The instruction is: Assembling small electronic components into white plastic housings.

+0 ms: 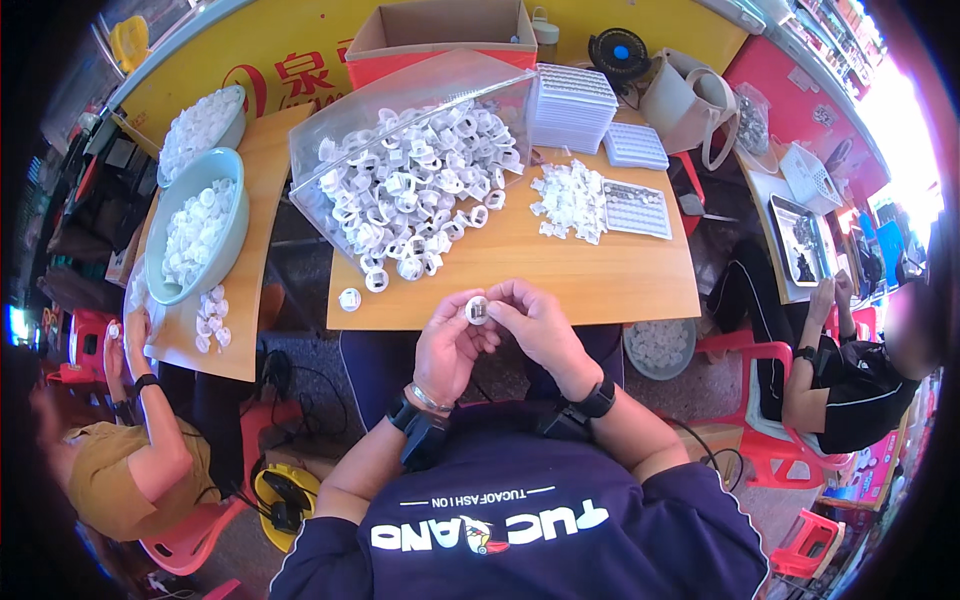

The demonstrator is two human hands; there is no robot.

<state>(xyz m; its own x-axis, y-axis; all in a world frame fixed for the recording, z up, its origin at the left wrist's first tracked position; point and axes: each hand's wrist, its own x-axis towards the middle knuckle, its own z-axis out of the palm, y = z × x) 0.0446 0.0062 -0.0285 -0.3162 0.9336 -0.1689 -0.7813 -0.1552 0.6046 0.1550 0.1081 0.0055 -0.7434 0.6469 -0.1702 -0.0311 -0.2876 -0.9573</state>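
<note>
Just off the front edge of the wooden table (600, 290), my two hands meet around a small round white plastic part (477, 310) with a dark rectangular spot in its face. My left hand (443, 345) cups it from the left with bent fingers. From the right, the thumb and fingertips of my right hand (541, 325) press on its edge. A heap of similar white parts (420, 190) spills from a tipped clear plastic bin (310, 205) toward me. One loose white disc (349, 299) lies at the table's front left. Small white flat pieces (568, 200) are piled at the right.
Beside the flat pieces lies a white sheet with rows of small parts (638, 210), before stacked white trays (572, 105). A red carton (440, 40) stands behind. Pale basins (235, 235) sit on the left table, where one person (140, 470) works; another person (850, 385) sits at right.
</note>
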